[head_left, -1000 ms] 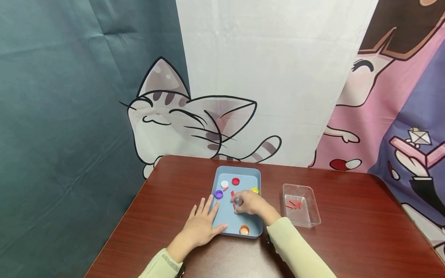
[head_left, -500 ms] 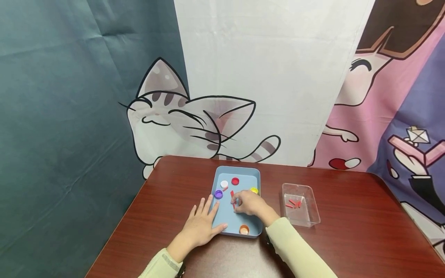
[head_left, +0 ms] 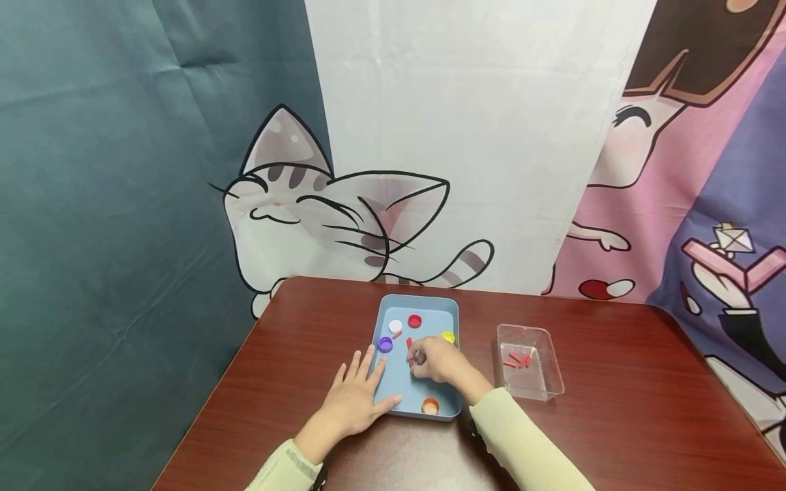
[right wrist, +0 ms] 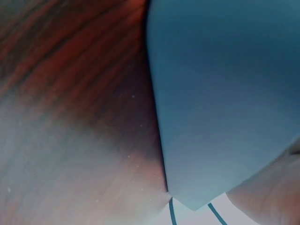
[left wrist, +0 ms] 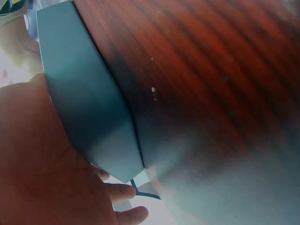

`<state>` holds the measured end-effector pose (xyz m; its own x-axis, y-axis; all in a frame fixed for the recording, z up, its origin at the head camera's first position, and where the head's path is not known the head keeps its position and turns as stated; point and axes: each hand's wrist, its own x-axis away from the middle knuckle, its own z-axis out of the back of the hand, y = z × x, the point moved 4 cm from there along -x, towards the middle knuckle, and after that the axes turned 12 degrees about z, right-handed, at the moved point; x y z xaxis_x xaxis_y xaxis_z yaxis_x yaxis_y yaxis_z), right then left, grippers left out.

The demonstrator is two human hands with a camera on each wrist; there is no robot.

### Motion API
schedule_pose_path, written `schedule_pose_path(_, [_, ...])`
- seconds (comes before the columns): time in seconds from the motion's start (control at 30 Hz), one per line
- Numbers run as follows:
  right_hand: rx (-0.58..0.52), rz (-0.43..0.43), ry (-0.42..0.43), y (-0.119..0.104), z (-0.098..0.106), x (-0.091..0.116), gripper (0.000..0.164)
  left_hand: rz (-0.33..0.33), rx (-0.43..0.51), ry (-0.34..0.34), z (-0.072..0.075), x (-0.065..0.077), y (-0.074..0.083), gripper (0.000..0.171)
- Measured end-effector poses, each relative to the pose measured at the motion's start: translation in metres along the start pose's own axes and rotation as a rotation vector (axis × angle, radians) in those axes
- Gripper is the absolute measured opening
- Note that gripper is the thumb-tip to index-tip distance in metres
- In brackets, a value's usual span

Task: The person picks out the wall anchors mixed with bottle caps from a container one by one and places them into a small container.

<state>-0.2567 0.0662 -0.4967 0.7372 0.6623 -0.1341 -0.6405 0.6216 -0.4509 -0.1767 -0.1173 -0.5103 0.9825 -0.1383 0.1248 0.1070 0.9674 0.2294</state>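
Observation:
A light-blue tray (head_left: 424,402) lies on the table. My left hand (head_left: 355,404), fingers spread, rests against the tray's left edge and front left corner. Over the tray's middle, my right hand (head_left: 437,360) is bent down, its thumb and index finger closed on a short red stick (head_left: 412,363). Just beyond the fingertips lies another red stick (head_left: 409,342). A third red stick (head_left: 397,335) is near a white cap (head_left: 396,326). The left wrist view shows the palm (left wrist: 47,154) beside the tray's outer wall (left wrist: 89,93). In the right wrist view the tray wall hides the fingertips.
Inside the tray are a purple cap (head_left: 385,344), a red cap (head_left: 414,321), a yellow cap (head_left: 448,337) and an orange cap (head_left: 430,406). A clear plastic box (head_left: 540,389) with several red sticks stands right of the tray. A printed curtain (head_left: 467,136) hangs behind the table (head_left: 295,354).
My right thumb and index finger have drawn closer together around the red stick. The left hand stays in place, and the head view has shifted slightly.

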Motion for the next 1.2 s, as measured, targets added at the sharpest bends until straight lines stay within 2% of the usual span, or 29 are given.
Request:
schedule_pose_path(0.67, [-0.134, 0.06, 0.136, -0.004, 0.024, 0.019, 0.016, 0.006, 0.01, -0.009, 0.0, -0.001, 0.0, 0.085])
schedule_pose_path(0.97, [-0.203, 0.043, 0.176, 0.003, 0.035, 0.032, 0.016, 0.007, 0.007, -0.014, 0.001, -0.001, 0.0, 0.085])
schedule_pose_path(1.2, [-0.217, 0.013, 0.188, 0.007, 0.045, 0.042, 0.018, 0.009, 0.004, -0.014, 0.0, -0.001, 0.0, 0.086])
